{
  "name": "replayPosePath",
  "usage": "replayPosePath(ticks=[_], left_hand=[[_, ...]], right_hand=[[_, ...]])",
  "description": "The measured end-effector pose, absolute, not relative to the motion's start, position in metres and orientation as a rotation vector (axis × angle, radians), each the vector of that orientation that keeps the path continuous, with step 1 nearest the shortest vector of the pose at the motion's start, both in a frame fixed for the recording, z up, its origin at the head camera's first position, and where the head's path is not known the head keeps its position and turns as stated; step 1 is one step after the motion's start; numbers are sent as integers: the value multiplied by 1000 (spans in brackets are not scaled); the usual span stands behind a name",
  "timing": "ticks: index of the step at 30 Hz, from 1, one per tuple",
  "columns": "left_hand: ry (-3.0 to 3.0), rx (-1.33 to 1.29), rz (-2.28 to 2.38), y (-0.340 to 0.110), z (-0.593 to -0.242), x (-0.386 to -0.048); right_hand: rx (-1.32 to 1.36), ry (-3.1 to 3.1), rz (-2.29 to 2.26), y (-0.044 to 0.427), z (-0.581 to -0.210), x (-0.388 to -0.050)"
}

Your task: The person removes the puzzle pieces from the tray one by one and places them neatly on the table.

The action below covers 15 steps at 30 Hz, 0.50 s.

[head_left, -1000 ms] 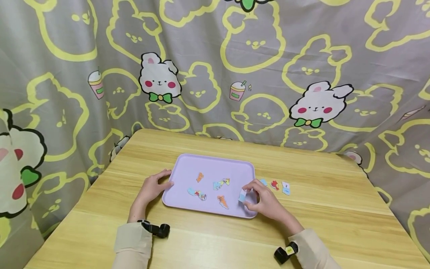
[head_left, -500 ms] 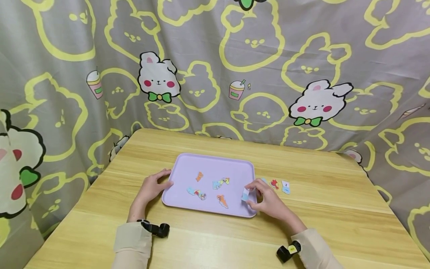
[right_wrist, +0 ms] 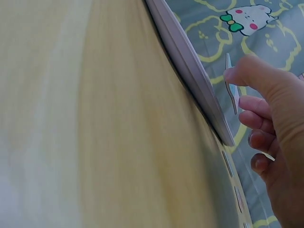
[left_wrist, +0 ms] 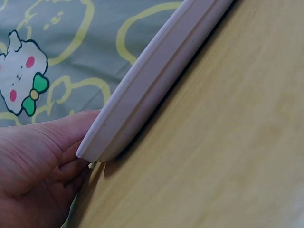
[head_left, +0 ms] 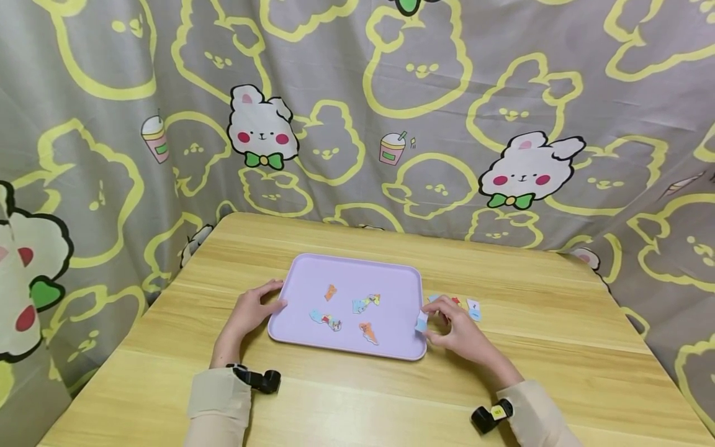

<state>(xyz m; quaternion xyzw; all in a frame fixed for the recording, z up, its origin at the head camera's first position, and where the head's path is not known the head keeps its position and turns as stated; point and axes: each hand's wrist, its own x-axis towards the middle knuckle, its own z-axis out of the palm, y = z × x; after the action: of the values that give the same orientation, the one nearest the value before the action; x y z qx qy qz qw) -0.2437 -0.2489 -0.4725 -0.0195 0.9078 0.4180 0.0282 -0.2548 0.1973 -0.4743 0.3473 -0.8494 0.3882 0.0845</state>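
Head view: right hand [head_left: 466,333] pinches blue-white piece [head_left: 421,322] over right rim of purple tray [head_left: 346,270].
Left hand [head_left: 247,315] clamped on tray's left rim; four cutout pieces [head_left: 368,333] inside it, loose pieces [head_left: 473,309] just right, patterned curtain [head_left: 335,74] behind.

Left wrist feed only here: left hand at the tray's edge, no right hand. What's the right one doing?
Observer: The right hand pinches a blue-and-white piece by the tray's right side.
Operator: Is that piece resting on the tray?
Observer: No, the right wrist view shows a gap between them.
Operator: Any orange inside?
Observer: Two: a small orange piece farther from the person, and a larger orange piece nearer.
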Motion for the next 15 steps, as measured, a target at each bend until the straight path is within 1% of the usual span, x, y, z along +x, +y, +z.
replayPosePath(ticks=[15], left_hand=[[2803, -53, 1295, -249, -473, -244]], right_hand=[[980, -2518, 1099, 230, -474, -260]])
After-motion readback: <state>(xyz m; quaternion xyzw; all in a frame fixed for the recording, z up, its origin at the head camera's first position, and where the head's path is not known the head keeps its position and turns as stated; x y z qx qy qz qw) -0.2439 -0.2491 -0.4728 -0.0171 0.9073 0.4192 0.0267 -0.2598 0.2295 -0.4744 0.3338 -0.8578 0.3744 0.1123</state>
